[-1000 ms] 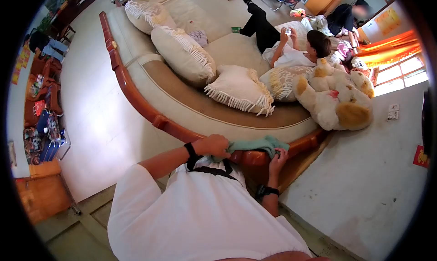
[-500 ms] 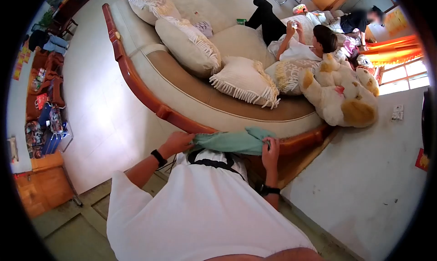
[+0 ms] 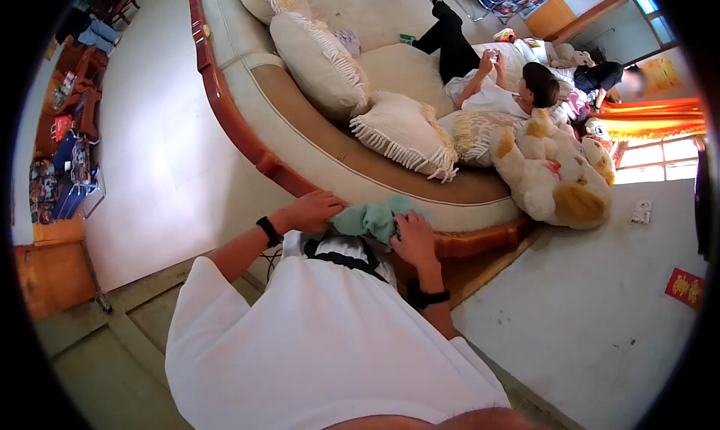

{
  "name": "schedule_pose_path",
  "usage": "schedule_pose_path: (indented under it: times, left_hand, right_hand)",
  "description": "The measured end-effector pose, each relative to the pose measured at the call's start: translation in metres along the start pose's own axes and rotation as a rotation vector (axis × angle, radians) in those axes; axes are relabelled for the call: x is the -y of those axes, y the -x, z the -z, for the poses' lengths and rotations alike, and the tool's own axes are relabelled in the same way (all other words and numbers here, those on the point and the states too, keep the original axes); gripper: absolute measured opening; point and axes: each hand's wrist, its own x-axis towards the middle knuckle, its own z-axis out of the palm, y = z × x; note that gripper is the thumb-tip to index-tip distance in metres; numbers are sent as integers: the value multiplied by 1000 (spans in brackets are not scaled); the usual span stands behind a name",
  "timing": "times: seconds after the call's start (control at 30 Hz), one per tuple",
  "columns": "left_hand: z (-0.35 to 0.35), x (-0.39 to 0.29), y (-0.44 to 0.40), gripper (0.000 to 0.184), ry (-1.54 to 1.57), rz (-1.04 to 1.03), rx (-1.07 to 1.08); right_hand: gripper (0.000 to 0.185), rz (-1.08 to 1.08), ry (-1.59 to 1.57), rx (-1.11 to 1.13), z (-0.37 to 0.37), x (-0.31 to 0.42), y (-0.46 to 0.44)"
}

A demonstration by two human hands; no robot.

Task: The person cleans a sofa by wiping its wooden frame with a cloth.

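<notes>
A green cloth (image 3: 367, 218) is lying bunched on the wood rail (image 3: 268, 163) of the sofa (image 3: 300, 122), and it is filling the space between the two hands. The left hand (image 3: 311, 211) is resting at the left end of the cloth, over the rail. Its fingers are curving forward and staying close together, but the back of the hand is hiding the tips, so I cannot tell whether they are pinching the cloth. The right hand (image 3: 414, 239) is gripping the other end; its fingers are bending over the cloth and pressing into the folds. Both wrists are wearing dark bands, and the white shirt (image 3: 330, 332) is hanging just below the hands.

Beyond the rail, a fringed pillow (image 3: 405, 137) is leaning on the inner side of the sofa back. A big stuffed toy (image 3: 555, 178) is lying to the right of it, near the wall (image 3: 585, 295). Farther away, another person (image 3: 491, 100) is lying back on the sofa and is holding a small white thing (image 3: 493, 55) with both hands. On the left, the pale floor (image 3: 165, 152) is shining under the light.
</notes>
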Motion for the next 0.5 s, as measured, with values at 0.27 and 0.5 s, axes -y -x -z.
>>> schedule_pose_path:
  times: [0.27,0.5]
  left_hand:
    - [15,7,-11,46,-79,376,-366]
    - [-45,-6,-36,31,110,92,-202]
  right_hand:
    - [31,-246,-301,-102,23,-12,52]
    - [33,-707,-356,-438,-34,-87,82]
